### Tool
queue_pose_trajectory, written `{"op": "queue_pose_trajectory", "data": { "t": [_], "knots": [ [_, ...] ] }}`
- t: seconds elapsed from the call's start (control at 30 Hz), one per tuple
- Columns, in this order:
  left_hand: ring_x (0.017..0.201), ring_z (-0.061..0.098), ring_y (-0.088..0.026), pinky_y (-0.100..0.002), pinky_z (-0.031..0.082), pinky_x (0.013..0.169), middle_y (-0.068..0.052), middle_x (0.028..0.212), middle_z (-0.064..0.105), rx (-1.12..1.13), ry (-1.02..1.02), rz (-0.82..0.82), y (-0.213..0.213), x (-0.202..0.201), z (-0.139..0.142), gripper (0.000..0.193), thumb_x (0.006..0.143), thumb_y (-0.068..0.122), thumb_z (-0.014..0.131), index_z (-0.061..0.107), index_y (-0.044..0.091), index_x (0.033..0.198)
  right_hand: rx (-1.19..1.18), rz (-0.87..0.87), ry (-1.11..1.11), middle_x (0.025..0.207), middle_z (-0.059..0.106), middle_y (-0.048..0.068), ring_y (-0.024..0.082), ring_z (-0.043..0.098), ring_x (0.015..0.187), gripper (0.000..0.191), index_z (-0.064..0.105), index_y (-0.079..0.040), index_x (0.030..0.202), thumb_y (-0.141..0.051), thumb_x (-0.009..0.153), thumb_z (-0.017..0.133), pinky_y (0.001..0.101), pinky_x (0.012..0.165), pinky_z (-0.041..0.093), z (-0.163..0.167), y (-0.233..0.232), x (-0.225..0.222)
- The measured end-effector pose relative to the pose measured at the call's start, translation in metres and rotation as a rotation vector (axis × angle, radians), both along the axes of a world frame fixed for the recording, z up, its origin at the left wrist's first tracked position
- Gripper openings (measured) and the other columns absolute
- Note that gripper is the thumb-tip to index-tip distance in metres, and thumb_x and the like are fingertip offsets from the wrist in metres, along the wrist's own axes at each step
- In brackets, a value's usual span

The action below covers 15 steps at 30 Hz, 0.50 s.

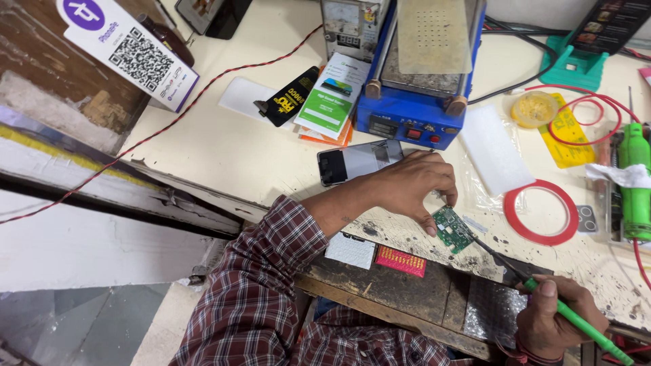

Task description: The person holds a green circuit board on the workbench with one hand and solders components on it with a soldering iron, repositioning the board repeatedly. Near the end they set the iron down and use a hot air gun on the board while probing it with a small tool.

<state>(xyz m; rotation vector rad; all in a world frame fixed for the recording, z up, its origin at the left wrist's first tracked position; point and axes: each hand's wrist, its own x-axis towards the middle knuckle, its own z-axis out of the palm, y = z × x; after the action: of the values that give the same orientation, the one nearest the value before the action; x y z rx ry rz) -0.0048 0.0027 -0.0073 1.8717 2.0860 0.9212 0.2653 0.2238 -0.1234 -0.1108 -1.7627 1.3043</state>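
Note:
A small green circuit board lies on the worn white bench. My left hand rests over it, fingertips pinning its upper and left edges. My right hand grips a green-handled soldering iron like a pen; its dark tip reaches up-left to the board's right edge. A phone lies face up just behind my left wrist.
A blue heating station stands at the back, with leaflets beside it. A red tape ring, a white strip, a green tool and a small yellow tub lie to the right. A red pad sits near the dark wooden front ledge.

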Motion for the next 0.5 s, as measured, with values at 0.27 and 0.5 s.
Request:
{"op": "queue_pose_trajectory", "data": {
  "t": [0.27,0.5],
  "knots": [
    [0.109,0.056,-0.022,-0.041,0.039,0.099,0.000,0.101,0.065,-0.041,-0.011,0.018,-0.004,0.002,0.008,0.056,0.053,0.044,0.096,0.075,0.016,0.097,0.065,-0.074,-0.060,0.086,0.069,0.013,0.015,0.066,0.070,0.026,0.062,0.005,0.098,-0.014,0.115,0.067,0.0251,0.069,0.054,0.021,-0.014,-0.003],
    [0.113,0.054,-0.023,-0.043,0.035,0.103,0.000,0.105,0.065,-0.058,-0.018,0.019,-0.008,0.003,0.010,0.055,0.055,0.043,0.096,0.075,0.016,0.098,0.097,-0.101,-0.076,0.080,0.068,0.009,0.014,0.064,0.062,0.020,0.065,0.002,0.090,-0.013,0.103,0.064,0.0243,0.060,0.051,0.042,-0.027,-0.008]
  ]
}}
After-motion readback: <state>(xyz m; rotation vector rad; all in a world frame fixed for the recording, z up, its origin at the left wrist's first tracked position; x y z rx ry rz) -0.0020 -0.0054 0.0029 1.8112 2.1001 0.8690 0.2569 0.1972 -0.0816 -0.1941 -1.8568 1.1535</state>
